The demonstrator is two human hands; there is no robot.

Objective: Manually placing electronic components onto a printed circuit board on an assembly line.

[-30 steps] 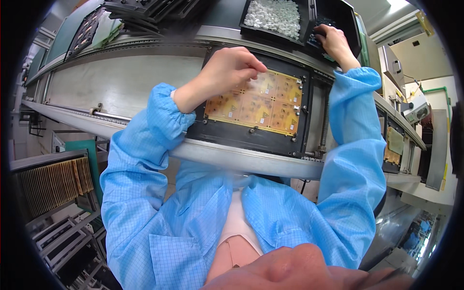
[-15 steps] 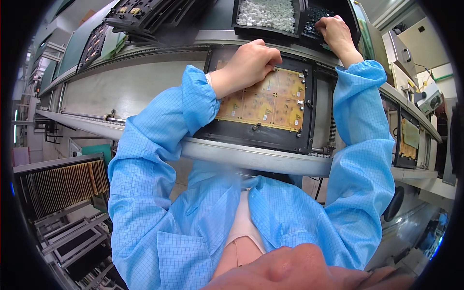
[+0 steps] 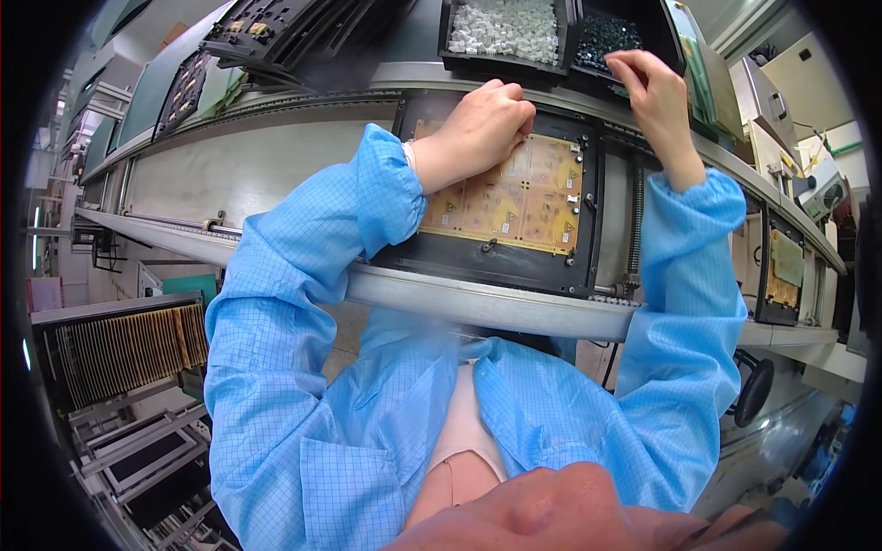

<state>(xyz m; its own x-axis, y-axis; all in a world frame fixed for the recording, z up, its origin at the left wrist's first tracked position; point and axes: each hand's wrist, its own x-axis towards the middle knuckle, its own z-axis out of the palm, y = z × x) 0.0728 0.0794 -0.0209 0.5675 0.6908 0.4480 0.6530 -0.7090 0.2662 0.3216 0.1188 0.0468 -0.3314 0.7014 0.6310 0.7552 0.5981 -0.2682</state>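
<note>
A yellow-brown circuit board panel [image 3: 537,207] lies in a black carrier frame [image 3: 450,248] on the rail line before me. My left hand [image 3: 480,130] is over the panel's far left part, its fingers curled closed; whatever they hold is hidden. Back right, my right hand [image 3: 660,96] is at the near edge of a black bin of small dark parts [image 3: 606,41]. Its thumb and forefinger are pinched together, and anything between them is too small to name. A few small white and dark parts stand along the panel's right side.
A black bin of small white parts [image 3: 505,28] stands left of the dark ones. Stacked black carrier frames [image 3: 303,41] lie at the back left. The metal front rail [image 3: 487,298] runs between me and the panel. Another carrier with a board [image 3: 783,266] sits at the right.
My right hand has drawn back from inside the dark-parts bin toward me and slightly right, fingers pinched. My left hand has stayed over the panel, closed.
</note>
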